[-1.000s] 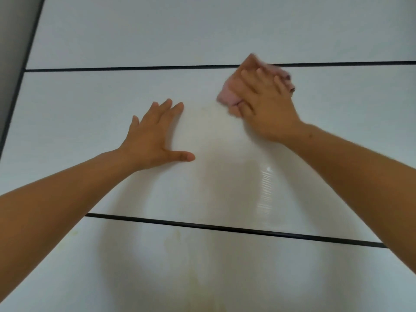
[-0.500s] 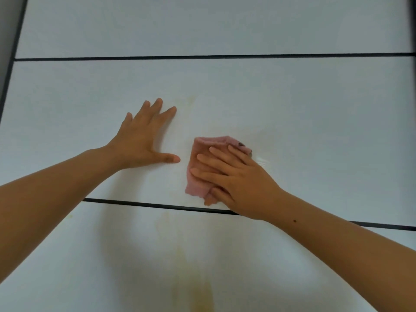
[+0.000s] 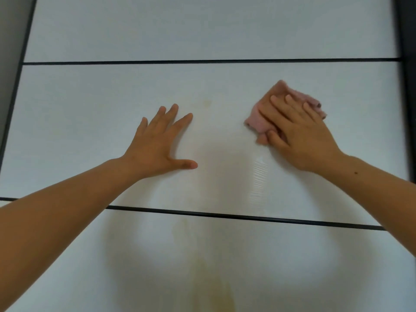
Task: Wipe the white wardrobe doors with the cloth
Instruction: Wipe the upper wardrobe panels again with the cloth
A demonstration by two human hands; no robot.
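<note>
Right hand (image 3: pixel 299 136) flat on cloth (image 3: pixel 258 119), left hand (image 3: pixel 155 145) splayed

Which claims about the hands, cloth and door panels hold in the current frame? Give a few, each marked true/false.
1. The right hand presses the pink cloth against the wardrobe door. True.
2. The left hand holds a second cloth. False: it lies bare and flat on the door, fingers spread.
3. Both hands are on the panel between the upper black line and the lower black line. True.
4. The cloth is left of the left hand. False: it is to its right.
5. A yellowish stain marks the panel below the lower black line. True.
</note>
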